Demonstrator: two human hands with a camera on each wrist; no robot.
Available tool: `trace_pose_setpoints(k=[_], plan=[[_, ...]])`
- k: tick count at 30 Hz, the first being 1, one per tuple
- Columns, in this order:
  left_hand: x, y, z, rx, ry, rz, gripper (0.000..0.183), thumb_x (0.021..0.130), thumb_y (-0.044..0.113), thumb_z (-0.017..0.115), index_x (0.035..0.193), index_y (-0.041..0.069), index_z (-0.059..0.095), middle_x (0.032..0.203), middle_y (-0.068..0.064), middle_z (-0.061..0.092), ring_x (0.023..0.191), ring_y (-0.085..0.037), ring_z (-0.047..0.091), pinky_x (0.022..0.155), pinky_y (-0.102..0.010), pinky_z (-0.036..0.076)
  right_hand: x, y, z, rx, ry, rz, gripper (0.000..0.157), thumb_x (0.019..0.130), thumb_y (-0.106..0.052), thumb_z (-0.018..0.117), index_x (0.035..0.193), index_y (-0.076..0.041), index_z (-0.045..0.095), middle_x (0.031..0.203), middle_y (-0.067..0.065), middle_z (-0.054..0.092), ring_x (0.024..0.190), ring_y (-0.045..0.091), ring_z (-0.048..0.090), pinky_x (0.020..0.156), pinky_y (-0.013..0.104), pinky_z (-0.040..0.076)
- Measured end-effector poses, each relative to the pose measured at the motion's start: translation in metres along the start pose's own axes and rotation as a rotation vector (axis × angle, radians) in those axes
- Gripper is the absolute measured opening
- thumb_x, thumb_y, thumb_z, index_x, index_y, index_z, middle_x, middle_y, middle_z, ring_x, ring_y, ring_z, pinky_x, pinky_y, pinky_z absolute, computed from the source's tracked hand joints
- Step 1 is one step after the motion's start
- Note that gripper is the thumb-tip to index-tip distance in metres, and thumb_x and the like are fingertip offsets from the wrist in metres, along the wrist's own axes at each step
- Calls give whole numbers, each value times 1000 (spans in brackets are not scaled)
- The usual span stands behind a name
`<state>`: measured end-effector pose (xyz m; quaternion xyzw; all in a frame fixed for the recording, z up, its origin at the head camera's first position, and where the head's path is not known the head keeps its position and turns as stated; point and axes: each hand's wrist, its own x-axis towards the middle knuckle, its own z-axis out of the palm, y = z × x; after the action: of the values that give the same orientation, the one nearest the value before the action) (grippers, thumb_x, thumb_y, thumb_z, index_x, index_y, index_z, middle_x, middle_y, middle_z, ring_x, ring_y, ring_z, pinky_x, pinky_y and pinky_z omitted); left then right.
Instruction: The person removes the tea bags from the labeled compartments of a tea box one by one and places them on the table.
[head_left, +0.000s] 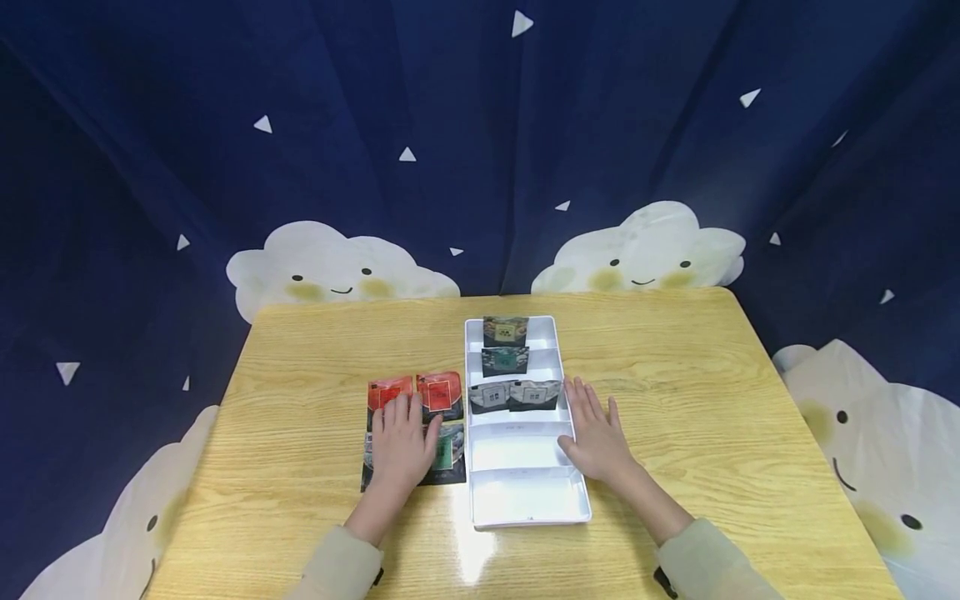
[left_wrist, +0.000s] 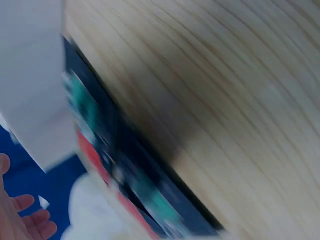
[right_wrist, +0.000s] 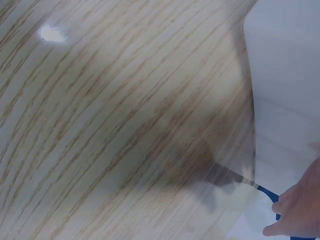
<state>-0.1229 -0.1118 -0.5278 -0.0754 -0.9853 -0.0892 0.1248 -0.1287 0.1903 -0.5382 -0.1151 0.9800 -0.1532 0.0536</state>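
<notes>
My left hand [head_left: 401,442], fingers straight, is over a two-by-two group of flat packets lying left of the tray. Two have red tops, a left red packet [head_left: 384,387] and a right red packet [head_left: 442,392]. Nearer me is a green-labelled packet [head_left: 451,454]; the one beside it is mostly hidden by the hand. My right hand [head_left: 600,437] lies with fingers extended against the right side of a white compartmented tray [head_left: 528,500]. In the tray stand a brown-gold packet [head_left: 506,331], a green packet [head_left: 505,361] and two grey packets [head_left: 534,395], each kind in its own compartment.
The wooden table [head_left: 675,358] extends to both sides of the tray. Behind it hangs a dark blue curtain [head_left: 480,100] with white clouds and triangles. The tray's two nearest compartments hold no packets. In the right wrist view, the tray's white wall [right_wrist: 287,75] rises at the right.
</notes>
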Motion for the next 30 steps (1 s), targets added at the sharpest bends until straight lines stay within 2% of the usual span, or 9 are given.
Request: trace_pose_setpoints(k=[5, 11, 20, 25, 30], plan=[[0, 26, 4, -39, -30, 32, 66, 87, 47, 46, 136, 3, 39, 135, -19, 40, 125, -35, 34, 100, -53, 26, 1, 0, 0, -6, -1, 1, 84, 82, -30, 52, 147, -5, 4, 151, 18, 8, 138, 36, 9, 106, 59, 2], [-2, 45, 8, -2, -128, 27, 77, 87, 53, 45, 144, 5, 26, 148, -16, 24, 136, -32, 19, 107, -52, 18, 2, 0, 1, -13, -6, 2, 84, 82, -31, 51, 147, -5, 3, 151, 18, 7, 138, 36, 8, 106, 59, 2], [0, 59, 10, 105, -262, -1, 80, 86, 48, 47, 146, 6, 16, 152, -13, 13, 139, -30, 12, 109, -51, 11, 0, 1, 0, -20, 1, 2, 84, 83, -31, 51, 147, -6, 3, 151, 19, 8, 138, 36, 9, 106, 59, 2], [2, 62, 10, 116, -347, -30, 75, 88, 38, 46, 147, 7, 11, 153, -11, 8, 140, -28, 8, 109, -51, 9, 0, 1, 0, -11, 7, 1, 84, 83, -32, 51, 147, -5, 4, 151, 19, 9, 137, 37, 10, 106, 59, 2], [3, 64, 9, 122, -393, -42, 72, 91, 35, 42, 147, 6, 8, 153, -11, 5, 140, -27, 6, 110, -50, 9, 0, 0, 0, -21, -3, 1, 84, 83, -33, 51, 147, -5, 3, 151, 19, 8, 137, 37, 9, 106, 59, 1]])
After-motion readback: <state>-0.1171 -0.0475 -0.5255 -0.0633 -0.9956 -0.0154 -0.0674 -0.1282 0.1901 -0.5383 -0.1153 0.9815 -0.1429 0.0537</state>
